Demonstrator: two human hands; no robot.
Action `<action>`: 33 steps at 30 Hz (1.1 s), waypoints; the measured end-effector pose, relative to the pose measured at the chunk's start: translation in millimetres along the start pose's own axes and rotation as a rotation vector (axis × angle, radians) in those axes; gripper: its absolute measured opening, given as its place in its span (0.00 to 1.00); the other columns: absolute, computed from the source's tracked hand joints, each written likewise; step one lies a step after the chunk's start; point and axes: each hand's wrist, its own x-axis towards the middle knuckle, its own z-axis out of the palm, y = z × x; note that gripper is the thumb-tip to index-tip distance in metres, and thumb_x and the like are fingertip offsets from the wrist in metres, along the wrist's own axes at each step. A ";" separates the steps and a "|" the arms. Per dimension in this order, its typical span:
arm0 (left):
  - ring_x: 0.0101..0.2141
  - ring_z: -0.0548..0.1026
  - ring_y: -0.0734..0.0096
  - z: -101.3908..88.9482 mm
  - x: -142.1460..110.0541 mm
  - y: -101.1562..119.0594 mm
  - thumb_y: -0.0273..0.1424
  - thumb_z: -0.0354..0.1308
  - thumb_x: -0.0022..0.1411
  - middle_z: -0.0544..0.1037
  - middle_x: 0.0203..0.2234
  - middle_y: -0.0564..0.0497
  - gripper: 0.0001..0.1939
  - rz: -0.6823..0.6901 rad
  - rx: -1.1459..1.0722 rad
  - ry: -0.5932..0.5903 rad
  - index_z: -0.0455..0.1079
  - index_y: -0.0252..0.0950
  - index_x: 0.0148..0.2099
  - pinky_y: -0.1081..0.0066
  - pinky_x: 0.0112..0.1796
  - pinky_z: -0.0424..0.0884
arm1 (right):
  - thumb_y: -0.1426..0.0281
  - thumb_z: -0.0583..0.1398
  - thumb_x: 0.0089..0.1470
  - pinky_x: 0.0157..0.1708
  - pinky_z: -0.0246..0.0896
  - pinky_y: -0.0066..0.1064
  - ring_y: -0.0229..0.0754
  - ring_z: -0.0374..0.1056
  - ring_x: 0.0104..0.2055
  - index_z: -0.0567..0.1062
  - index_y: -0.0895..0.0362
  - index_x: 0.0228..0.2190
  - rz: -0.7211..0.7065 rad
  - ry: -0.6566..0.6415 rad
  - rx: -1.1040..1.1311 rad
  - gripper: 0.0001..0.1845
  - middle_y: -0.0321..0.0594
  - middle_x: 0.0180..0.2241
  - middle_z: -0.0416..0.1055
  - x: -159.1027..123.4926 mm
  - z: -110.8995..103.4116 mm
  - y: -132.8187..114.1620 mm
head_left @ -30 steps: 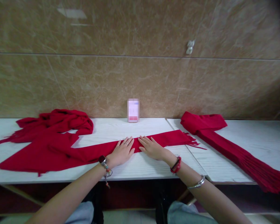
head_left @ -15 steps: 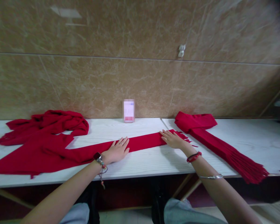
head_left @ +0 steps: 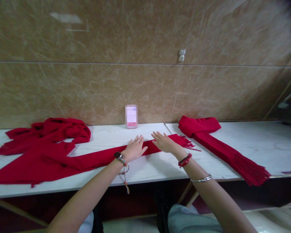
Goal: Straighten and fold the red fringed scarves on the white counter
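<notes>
A long red scarf (head_left: 92, 159) lies stretched across the white table (head_left: 147, 171), its fringed end (head_left: 189, 142) pointing right. My left hand (head_left: 135, 149) rests flat on the scarf with fingers spread, a ring on one finger and a watch at the wrist. My right hand (head_left: 164, 142) lies flat and open on the same strip, just to the right of the left hand, with a red bracelet at the wrist. The scarf's left part widens into a loose red heap (head_left: 50, 136).
A second red scarf (head_left: 220, 150), folded narrow, lies on the adjoining white table (head_left: 269, 145) at the right, its fringe hanging over the front edge. A small pink card (head_left: 131, 116) stands against the brown marble wall. A white wall hook (head_left: 181, 55) is above.
My right hand slid out to the scarf's fringed end, then came back toward the middle. My left hand moved a little right along the strip. The view shifted slightly rightward.
</notes>
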 end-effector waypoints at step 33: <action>0.61 0.37 0.59 11.9 -77.6 -81.7 0.45 0.33 0.64 0.39 0.62 0.43 0.34 -0.209 -0.053 -0.115 0.39 0.28 0.64 0.59 0.56 0.41 | 0.64 0.45 0.59 0.55 0.46 0.51 0.52 0.44 0.61 0.54 0.65 0.57 -0.129 -0.114 0.177 0.28 0.53 0.60 0.48 46.9 -13.5 -103.4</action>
